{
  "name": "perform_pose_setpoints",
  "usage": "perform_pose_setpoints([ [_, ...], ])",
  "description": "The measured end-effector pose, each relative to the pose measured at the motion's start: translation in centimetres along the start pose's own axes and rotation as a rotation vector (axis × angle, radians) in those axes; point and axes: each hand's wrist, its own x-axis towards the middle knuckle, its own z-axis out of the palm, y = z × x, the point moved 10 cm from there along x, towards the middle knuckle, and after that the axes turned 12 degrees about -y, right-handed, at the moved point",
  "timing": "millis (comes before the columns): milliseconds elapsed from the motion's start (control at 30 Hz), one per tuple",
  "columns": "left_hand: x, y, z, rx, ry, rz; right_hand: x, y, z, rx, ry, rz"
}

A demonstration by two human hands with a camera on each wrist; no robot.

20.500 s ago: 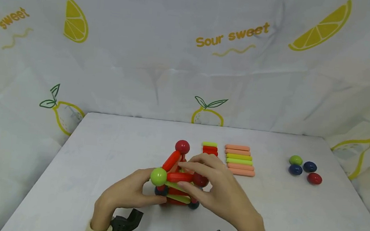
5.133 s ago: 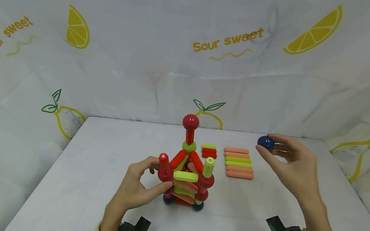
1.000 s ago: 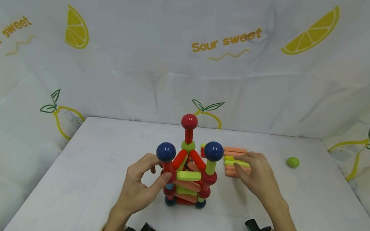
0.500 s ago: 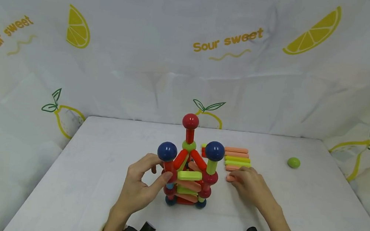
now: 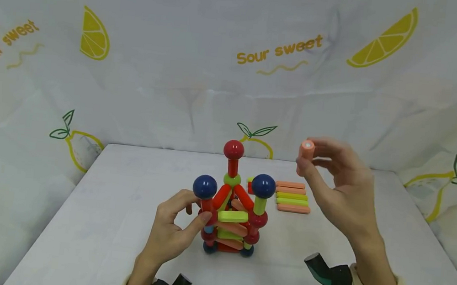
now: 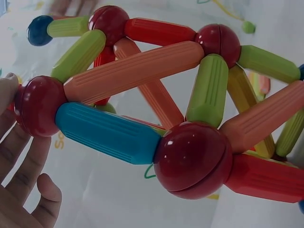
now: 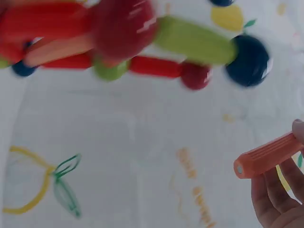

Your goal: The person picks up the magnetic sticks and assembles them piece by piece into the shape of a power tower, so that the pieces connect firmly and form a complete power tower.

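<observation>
A tower of magnetic rods and balls (image 5: 233, 217) stands on the table in front of me. Two blue balls, left (image 5: 205, 187) and right (image 5: 263, 186), top its front posts, and a red ball (image 5: 233, 150) tops the taller back post. My left hand (image 5: 176, 234) grips the tower's left side, thumb and fingers around a red ball (image 6: 40, 105) in the left wrist view. Held up to the right of the tower, an orange magnetic rod (image 5: 305, 155) is pinched upright by my right hand (image 5: 345, 190). Its bare end (image 7: 240, 168) shows in the right wrist view.
Behind the tower's right side lies a row of orange and yellow-green rods (image 5: 294, 196). A red rod (image 5: 250, 188) beside them is partly hidden by the tower. The white table (image 5: 125, 183) ends at a lemon-printed cloth (image 5: 153, 107).
My right hand has taken the nearest orange rod from the row and lifted it. Earlier, blue balls went onto both front posts; the loose green ball is now hidden behind my right hand.
</observation>
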Motion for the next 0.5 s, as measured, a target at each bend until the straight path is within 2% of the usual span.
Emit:
perform_pose_setpoints([
  [100, -0.1, -0.1, 0.0, -0.001, 0.002, -0.005, 2.3, -4.4, 0.5, 0.271, 0.042, -0.198],
  [167, -0.1, -0.1, -0.1, -0.002, 0.003, -0.004, 3.4, -6.1, 1.6, 0.372, 0.001, -0.28],
  [200, -0.1, -0.1, -0.1, -0.004, 0.002, -0.001, 3.7, -6.7, 2.4, 0.372, -0.033, -0.29],
  [267, -0.1, -0.1, -0.1, -0.005, 0.002, 0.003, 4.1, -7.0, 4.2, 0.3, -0.122, -0.243],
  [400, -0.1, 0.0, -0.1, -0.009, 0.001, 0.01, 3.8, -5.7, 7.2, 0.126, -0.305, -0.098],
  [500, 0.0, 0.1, -0.1, -0.011, 0.001, 0.019, 3.4, -4.5, 8.2, 0.095, -0.396, -0.035],
])
